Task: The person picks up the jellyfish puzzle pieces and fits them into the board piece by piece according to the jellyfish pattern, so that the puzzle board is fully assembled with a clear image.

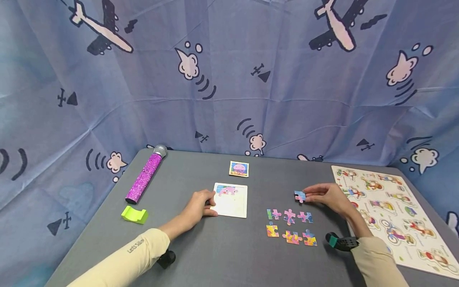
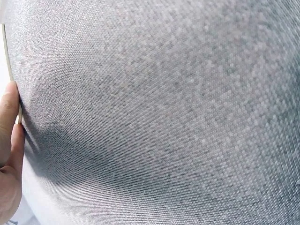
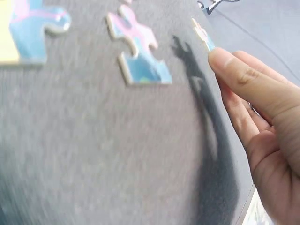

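Note:
On the grey table lies a white puzzle tray (image 1: 230, 204) with a strip of joined pieces (image 1: 226, 190) along its top, showing part of a pink cartoon character. My left hand (image 1: 196, 207) holds the tray's left edge between fingers and thumb; in the left wrist view only the fingers (image 2: 9, 108) show, at that edge. My right hand (image 1: 328, 196) pinches a blue jigsaw piece (image 1: 299, 196) between thumb and fingers, raised off the table in the right wrist view. Below it lie several loose jigsaw pieces (image 1: 289, 216) in two rows.
A small picture card (image 1: 238, 169) lies behind the tray. To the left are a purple glittery microphone (image 1: 145, 178) and a lime-green block (image 1: 134, 215) with a curved top. A large wooden picture board (image 1: 398, 215) covers the right side. A patterned curtain (image 1: 222, 79) hangs behind the table.

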{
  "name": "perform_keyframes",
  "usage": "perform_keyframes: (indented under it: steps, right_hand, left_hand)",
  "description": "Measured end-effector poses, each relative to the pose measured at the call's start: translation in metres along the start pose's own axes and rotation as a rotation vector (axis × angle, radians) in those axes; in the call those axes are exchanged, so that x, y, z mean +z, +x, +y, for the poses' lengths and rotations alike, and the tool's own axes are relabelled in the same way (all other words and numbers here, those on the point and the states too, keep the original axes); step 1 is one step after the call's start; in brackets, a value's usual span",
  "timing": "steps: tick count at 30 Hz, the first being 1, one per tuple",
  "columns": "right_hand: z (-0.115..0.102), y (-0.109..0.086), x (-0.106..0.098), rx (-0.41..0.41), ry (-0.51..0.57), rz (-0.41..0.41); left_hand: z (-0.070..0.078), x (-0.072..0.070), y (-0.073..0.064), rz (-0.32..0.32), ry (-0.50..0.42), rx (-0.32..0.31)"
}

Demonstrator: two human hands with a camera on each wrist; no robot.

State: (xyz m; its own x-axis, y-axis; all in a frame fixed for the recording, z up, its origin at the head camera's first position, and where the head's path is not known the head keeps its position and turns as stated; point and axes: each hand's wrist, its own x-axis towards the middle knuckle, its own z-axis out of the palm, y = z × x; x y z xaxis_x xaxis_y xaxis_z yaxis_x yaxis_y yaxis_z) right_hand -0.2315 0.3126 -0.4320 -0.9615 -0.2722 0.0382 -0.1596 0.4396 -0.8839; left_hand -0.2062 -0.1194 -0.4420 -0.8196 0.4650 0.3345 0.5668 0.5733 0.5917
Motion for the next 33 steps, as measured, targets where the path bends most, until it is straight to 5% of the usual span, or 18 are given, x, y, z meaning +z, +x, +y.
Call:
perform_keyframes:
  steps: [13,33]
  right_hand:
    - [-0.011,0.015,0.022,0.001,0.059,0.004]
    - [-0.031,0.048,0.083,-0.066,0.095,-0.019]
  left_hand:
    - [0.001,0.000,0.001,-0.014,-0.003,-0.006]
    - [0.001,0.000,0.001,-0.006,-0.021,-0.009]
